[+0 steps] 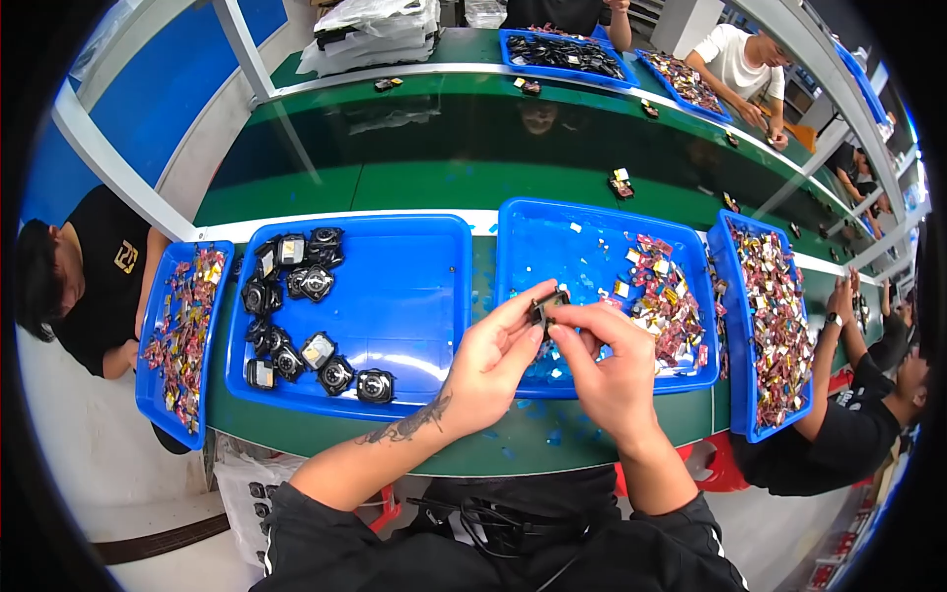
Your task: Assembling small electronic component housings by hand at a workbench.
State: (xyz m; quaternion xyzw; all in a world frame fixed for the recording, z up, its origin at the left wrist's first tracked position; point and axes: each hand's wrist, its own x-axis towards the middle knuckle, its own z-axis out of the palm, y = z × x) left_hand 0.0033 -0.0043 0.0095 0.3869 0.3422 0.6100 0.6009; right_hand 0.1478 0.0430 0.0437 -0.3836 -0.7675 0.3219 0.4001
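Observation:
Both my hands meet over the near left part of a blue tray that holds a heap of small pink, white and yellow parts. Between them is a small black watch-like case, tilted and partly covered by fingers. My left hand grips it with fingers and thumb closed on its side. The thumb and fingertips of my right hand pinch it from the other side. Left of my hands, another blue tray has several similar black cases along its left and lower side.
Narrower blue trays of small colourful parts stand at far left and right. Beyond a white rail, a green conveyor belt carries scattered parts. Co-workers sit left, right and across. Blue scraps litter the green bench.

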